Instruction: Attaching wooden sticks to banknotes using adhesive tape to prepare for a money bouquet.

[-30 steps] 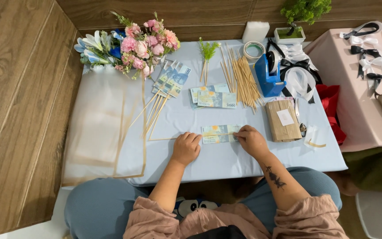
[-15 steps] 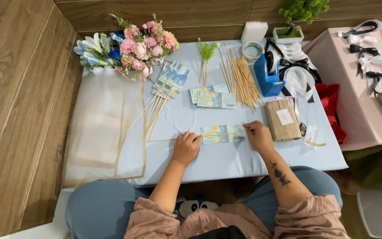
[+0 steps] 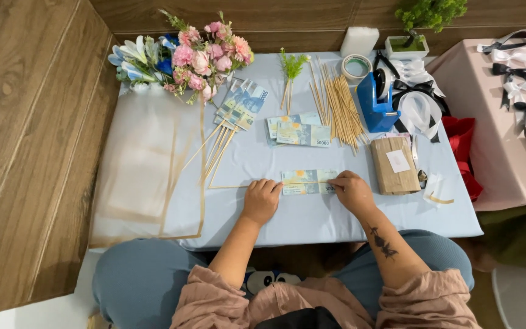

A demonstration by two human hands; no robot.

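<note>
A blue-green banknote (image 3: pixel 307 181) lies flat at centre frame on the pale blue table (image 3: pixel 312 219), with a thin wooden stick (image 3: pixel 245 186) running out from under it to the left. The left hand (image 3: pixel 262 200) rests knuckles up, fingers curled onto the note's left edge. The right hand (image 3: pixel 351 190) presses its fingertips on the note's right end; whether anything is pinched there cannot be told.

Progress, as judged: a fan of notes already on sticks (image 3: pixel 238 106) lies upper left of centre, so several appear finished. A small stack of loose banknotes (image 3: pixel 299 131) and a bundle of bare skewers (image 3: pixel 339 106) sit above the hands, so work seems to remain.

Packaging: a flat brown cardboard packet (image 3: pixel 395 164) with a white square label lies right of the right hand. A blue tape dispenser (image 3: pixel 375 100) and a roll of tape (image 3: pixel 356 66) stand above it. Translucent wrapping sheets with gold edges (image 3: pixel 147 170) fill the left. Pink and blue flowers (image 3: pixel 184 58) sit upper left; black and white ribbons (image 3: pixel 512 67) upper right.
</note>
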